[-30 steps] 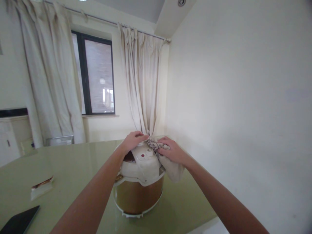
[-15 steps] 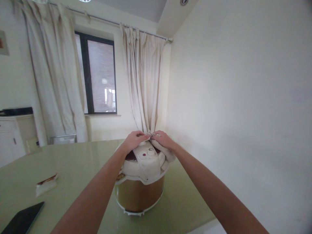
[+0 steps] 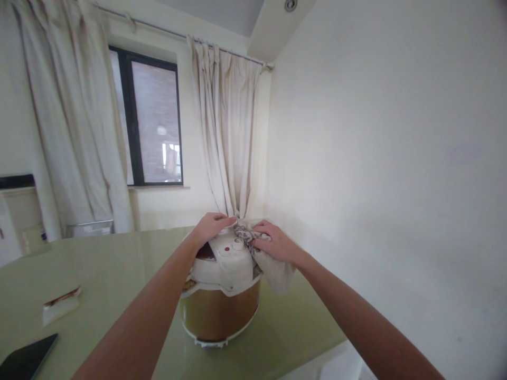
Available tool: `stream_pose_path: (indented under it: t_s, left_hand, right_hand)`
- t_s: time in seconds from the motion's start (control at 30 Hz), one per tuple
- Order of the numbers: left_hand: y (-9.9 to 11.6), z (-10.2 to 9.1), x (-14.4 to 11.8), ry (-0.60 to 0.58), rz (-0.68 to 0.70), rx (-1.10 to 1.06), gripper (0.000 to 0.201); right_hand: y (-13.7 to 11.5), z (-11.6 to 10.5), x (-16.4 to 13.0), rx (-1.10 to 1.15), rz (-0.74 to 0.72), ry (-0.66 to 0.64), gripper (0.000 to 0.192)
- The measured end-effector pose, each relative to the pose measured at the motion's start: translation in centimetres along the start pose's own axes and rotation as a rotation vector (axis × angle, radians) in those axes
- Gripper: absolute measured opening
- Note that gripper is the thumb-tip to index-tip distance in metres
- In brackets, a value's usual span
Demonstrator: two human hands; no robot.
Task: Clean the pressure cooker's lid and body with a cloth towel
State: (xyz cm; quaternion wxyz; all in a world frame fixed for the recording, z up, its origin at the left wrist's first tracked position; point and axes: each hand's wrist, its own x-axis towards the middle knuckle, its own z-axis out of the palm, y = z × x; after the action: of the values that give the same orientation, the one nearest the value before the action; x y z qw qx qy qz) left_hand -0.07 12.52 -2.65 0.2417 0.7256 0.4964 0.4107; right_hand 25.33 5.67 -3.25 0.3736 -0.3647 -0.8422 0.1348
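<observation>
A rice cooker (image 3: pixel 217 311) with a gold body and a white lid stands on the pale green table (image 3: pixel 111 274) near the corner of the room. My left hand (image 3: pixel 209 227) lies flat on the far left of the lid, fingers pressed down on it. My right hand (image 3: pixel 273 244) grips a whitish patterned cloth (image 3: pixel 277 272) against the right side of the lid; part of the cloth hangs down over the cooker's edge.
A small folded packet (image 3: pixel 59 309) and a dark flat device (image 3: pixel 26 359) lie on the table at the left. White curtains (image 3: pixel 227 137) and a dark-framed window (image 3: pixel 150 116) stand behind. A white wall (image 3: pixel 396 158) runs along the right.
My right hand with the cloth went to the lid's far top beside my left hand, then came back to the right side. My left hand has stayed on the lid.
</observation>
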Motion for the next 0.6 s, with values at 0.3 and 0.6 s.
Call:
stream_pose_path:
  t_s: [0.3,0.6]
  left_hand:
    - [0.7,-0.2,-0.6,-0.029,-0.019,-0.066,0.055]
    - [0.7,-0.1,-0.5,-0.008,-0.025,0.001,0.06]
  right_hand:
    - [4.2,2.1,8.6,-0.054,0.145,-0.062,0.021]
    - [3.2,1.7,6.1,-0.025,0.091,-0.004,0.017]
